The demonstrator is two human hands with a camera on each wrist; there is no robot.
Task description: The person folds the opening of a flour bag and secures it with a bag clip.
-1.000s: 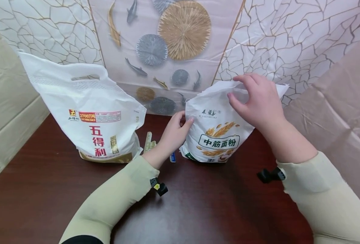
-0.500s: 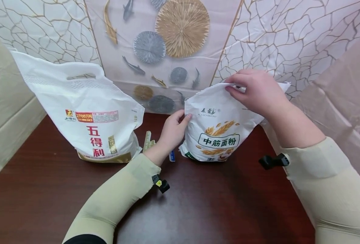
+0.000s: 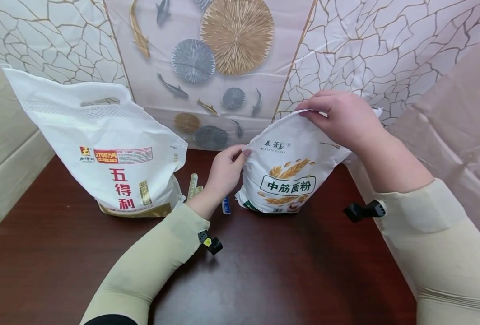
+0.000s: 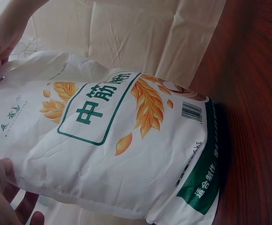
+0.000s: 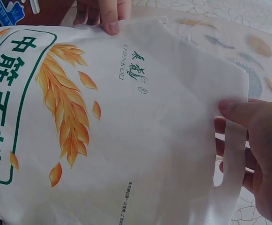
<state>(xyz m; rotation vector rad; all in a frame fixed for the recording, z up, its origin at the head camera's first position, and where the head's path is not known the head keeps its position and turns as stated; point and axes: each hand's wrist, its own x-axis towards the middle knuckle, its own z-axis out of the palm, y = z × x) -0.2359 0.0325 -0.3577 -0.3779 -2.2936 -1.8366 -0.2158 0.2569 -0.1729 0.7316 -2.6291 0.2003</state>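
A white flour bag (image 3: 288, 187) with printed wheat ears and green lettering stands on the table, its top leaning right. My right hand (image 3: 351, 122) grips its upper edge at the cut-out handle; in the right wrist view the thumb of that hand (image 5: 267, 140) lies on the front, with fingers behind the handle strip. At the bag's left side edge my left hand (image 3: 225, 171) pinches the cloth between thumb and fingers. The left wrist view shows the left hand (image 4: 2, 192) low at the bag's edge; its fingertips emerge behind it.
A larger white flour bag (image 3: 97, 135) with red lettering and a handle slot stands at the left. Between the bags lie a pale green ruler-like strip (image 3: 192, 185) and a blue piece (image 3: 226, 205), partly hidden by my left arm. Patterned cloth (image 3: 231, 90) hangs behind the dark table (image 3: 264, 271).
My right hand has closed from loose fingers above the bag onto its top edge. The bag's top now stretches up straighter and smoother. My left hand stays at the side edge.
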